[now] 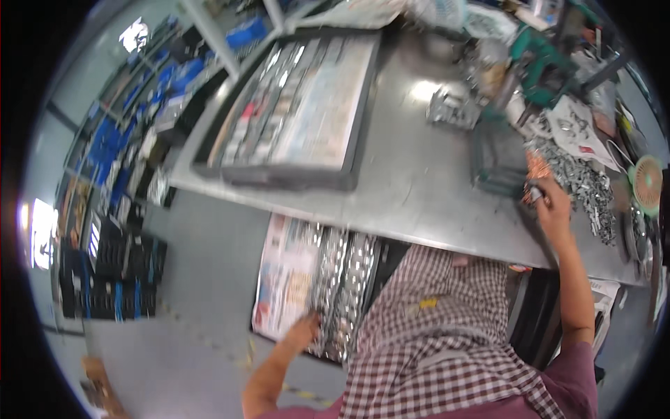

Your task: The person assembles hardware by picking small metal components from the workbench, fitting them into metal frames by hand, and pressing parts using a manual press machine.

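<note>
My left hand (306,328) reaches down below the table to a low tray (279,279) lined with paper and holding rows of shiny metal parts (342,293). Its fingers touch those parts; motion blur hides whether they grip one. My right hand (551,202) rests on the grey metal table (419,174) at the right, with its fingers closed on a small dark metal piece (536,193). Beside it lie a heap of silver metal parts (586,188) and some copper-coloured ones (536,166). A checked apron (433,335) covers my lap.
A large black tray (293,174) of sorted parts takes up the table's left half. A green bin (499,157) stands next to my right hand, a small fan (648,183) sits at the far right, and tools clutter the back edge. Blue and black crates (118,272) line the floor at left.
</note>
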Tool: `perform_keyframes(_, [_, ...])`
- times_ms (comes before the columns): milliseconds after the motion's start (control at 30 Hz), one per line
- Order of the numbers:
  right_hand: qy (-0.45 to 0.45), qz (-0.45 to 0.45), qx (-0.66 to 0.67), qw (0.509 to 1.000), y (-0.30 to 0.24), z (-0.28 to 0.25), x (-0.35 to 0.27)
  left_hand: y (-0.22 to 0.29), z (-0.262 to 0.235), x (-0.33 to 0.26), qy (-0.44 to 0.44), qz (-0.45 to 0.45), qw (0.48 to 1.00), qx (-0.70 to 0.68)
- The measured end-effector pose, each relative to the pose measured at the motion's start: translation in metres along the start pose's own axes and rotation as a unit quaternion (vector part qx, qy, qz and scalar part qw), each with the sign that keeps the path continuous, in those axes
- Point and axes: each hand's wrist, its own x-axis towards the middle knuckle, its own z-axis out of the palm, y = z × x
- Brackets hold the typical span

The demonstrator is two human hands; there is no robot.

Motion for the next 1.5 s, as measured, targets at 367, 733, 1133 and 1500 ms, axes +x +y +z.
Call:
perform_keyframes(367, [0.110, 0.062, 0.045, 0.991, 0.022, -0.003, -0.010, -0.084, -0.461, 0.179, 0.364, -0.087, 0.915, -0.151])
perform_keyframes(733, [0.173, 0.234, -0.079, 0.953, 0.089, -0.015, -0.049, -0.186, -0.475, 0.227, -0.101, -0.034, 0.993, 0.050])
perform_keyframes(1133, [0.231, 0.338, -0.066, 0.910, 0.066, -0.025, -0.028, -0.243, -0.513, 0.362, -0.083, -0.077, 0.981, 0.158])
perform_keyframes(1500, [0.263, 0.180, -0.055, 0.946, 0.066, -0.006, -0.015, -0.024, -0.495, 0.354, 0.186, 0.121, 0.971, -0.084])
